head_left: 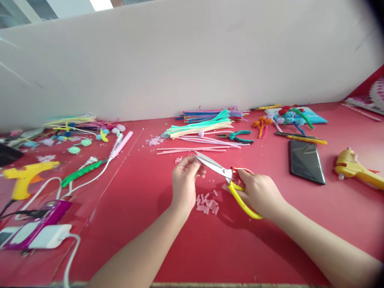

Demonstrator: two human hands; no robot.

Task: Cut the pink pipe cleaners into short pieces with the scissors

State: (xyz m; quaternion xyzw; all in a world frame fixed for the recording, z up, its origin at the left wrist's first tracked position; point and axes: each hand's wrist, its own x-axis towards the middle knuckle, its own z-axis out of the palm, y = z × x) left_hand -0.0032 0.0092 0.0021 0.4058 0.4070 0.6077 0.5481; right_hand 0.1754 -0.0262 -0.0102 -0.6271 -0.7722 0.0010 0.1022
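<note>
My right hand (259, 194) grips yellow-handled scissors (213, 165), its fingers through the loops. Their blades point up and to the left, and the tips reach the fingers of my left hand (184, 180). That hand is pinched closed; whatever it holds is too small or hidden to make out. Below the blades, between my hands, lies a small heap of short pink cut pieces (207, 204). Beyond the scissors, long pink pipe cleaners (192, 150) lie side by side on the red table (210, 252).
Teal-handled pliers (237, 136) and bundled pipe cleaners (204, 124) lie at the back. To the right are a black phone (306, 161) and a yellow glue gun (357, 168). Leftward sit another glue gun (25, 176), a green cutter (81, 174) and a purple power strip (51, 218) with cords.
</note>
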